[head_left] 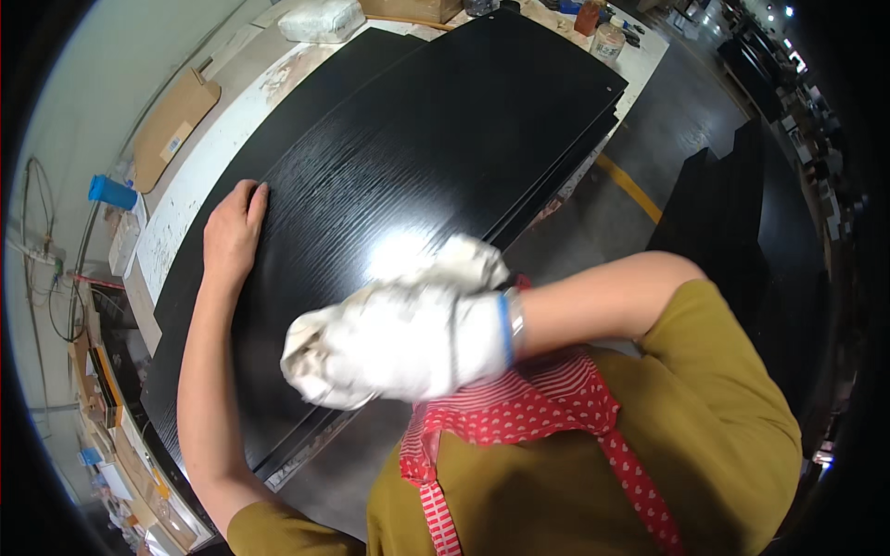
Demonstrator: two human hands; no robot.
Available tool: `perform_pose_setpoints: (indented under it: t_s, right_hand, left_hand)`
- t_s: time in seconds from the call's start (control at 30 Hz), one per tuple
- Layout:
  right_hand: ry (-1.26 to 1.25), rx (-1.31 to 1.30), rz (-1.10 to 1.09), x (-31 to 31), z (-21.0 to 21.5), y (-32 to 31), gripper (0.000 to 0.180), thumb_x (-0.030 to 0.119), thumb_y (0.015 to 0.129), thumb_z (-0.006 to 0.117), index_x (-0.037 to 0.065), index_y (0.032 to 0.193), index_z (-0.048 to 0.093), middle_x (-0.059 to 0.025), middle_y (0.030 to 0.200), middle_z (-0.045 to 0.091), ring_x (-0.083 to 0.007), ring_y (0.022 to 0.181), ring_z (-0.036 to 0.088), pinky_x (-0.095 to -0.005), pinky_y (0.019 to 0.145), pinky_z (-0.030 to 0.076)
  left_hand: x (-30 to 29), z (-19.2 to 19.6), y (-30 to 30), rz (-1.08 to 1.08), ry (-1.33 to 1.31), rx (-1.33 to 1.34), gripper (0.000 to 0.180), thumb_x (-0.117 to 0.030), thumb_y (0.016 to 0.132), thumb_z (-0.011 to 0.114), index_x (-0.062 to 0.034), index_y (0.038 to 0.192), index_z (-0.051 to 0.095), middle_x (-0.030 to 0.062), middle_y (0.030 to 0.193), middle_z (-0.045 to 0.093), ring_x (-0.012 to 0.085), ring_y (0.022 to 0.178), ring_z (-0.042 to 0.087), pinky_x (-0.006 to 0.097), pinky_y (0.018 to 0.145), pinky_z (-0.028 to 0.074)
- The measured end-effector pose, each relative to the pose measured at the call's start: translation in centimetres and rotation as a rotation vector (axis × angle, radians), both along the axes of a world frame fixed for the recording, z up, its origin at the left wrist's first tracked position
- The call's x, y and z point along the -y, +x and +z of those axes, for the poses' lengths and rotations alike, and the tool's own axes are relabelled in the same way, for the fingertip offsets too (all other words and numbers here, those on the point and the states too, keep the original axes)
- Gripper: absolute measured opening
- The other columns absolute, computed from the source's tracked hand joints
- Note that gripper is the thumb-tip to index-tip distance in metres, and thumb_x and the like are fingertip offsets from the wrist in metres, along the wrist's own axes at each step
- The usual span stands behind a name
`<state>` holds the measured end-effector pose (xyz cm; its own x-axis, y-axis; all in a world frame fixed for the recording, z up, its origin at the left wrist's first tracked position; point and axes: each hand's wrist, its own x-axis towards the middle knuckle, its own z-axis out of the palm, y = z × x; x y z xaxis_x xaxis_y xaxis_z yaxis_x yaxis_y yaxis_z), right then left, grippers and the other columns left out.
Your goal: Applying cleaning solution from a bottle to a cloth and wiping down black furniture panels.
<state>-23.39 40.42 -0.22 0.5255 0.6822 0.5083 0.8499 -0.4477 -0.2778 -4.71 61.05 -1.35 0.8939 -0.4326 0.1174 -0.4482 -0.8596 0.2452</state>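
Note:
A large black panel (482, 102) with a glossy wood-grain face lies across the bench, stacked over other black panels. My bare left hand (236, 227) is closed on its left edge, the thumb lying on top and the other fingers mostly hidden. My right hand (408, 338) wears a white glove with a blue-edged cuff and is slightly smeared by motion. Bunched in it, over the panel's near part, is a crumpled off-white cloth (473, 261); the fingers themselves are hidden. A bright light reflection shows on the panel just beyond the cloth.
The white, stained bench (181, 208) shows beyond the panel's left edge, with a cardboard piece (176, 130) and a blue cup (113, 192). A wrapped white bundle (322, 20) and a jar (608, 42) stand at the far side. More black panels (732, 195) stand at right.

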Motion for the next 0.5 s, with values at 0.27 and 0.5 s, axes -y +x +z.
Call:
perform_pose_setpoints:
  t_s: [0.27, 0.5]
  right_hand:
    - [-0.276, -0.096, -0.283, 13.8, 0.8, 0.4, 0.038, 0.030, 0.084, 0.070, 0.001, 0.107, 0.059, -0.0089, 0.086, 0.061, -0.0220, 0.078, 0.058, -0.0367, 0.075, 0.049]
    - [0.090, -0.638, 0.470, -11.0, 0.8, 1.5, 0.020, 0.018, 0.082, 0.060, 0.003, 0.097, 0.060, -0.0179, 0.087, 0.061, -0.0294, 0.075, 0.062, -0.0404, 0.070, 0.051]
  left_hand:
    - [-13.8, -0.1, -4.6, 0.222, -0.059, 0.110, 0.040, -0.038, 0.098, 0.047, -0.0049, 0.113, 0.063, 0.0183, 0.109, 0.065, 0.0364, 0.105, 0.060, 0.043, 0.089, 0.046]
    - [-14.2, -0.9, -4.6, 0.264, 0.023, 0.165, 0.043, -0.045, 0.095, 0.049, -0.0087, 0.110, 0.067, 0.0130, 0.106, 0.068, 0.0334, 0.103, 0.062, 0.044, 0.087, 0.048]
